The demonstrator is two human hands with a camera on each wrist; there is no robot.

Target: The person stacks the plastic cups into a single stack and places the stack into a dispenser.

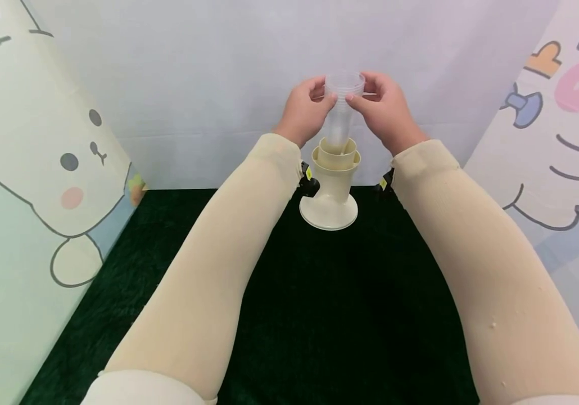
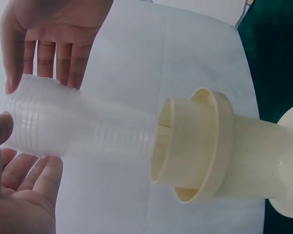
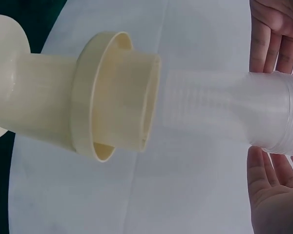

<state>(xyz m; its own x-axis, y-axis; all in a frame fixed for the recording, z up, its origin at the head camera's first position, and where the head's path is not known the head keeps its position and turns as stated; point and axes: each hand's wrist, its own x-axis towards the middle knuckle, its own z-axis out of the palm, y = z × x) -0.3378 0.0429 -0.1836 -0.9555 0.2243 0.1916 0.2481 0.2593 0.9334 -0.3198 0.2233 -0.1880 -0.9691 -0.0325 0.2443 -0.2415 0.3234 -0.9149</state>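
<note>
A stack of clear plastic cups [image 1: 341,115] is held upright by both hands near its rims. My left hand [image 1: 302,109] grips its left side with thumb and fingers. On the opposite side my right hand [image 1: 387,112] grips it likewise, thumb toward the head camera. Just below stands a cream cup holder [image 1: 333,183] with a round base, a wider outer ring and an open inner tube. In the right wrist view, the bottom of the cup stack [image 3: 200,102] is just above the mouth of the cup holder [image 3: 122,97], with a narrow gap.
The holder stands on a dark green cloth [image 1: 340,304] near its back edge. Behind it hangs a pale fabric wall [image 1: 208,84]. Cartoon-printed panels [image 1: 31,146] flank the table on both sides. A small black device [image 1: 310,183] sits at the left wrist.
</note>
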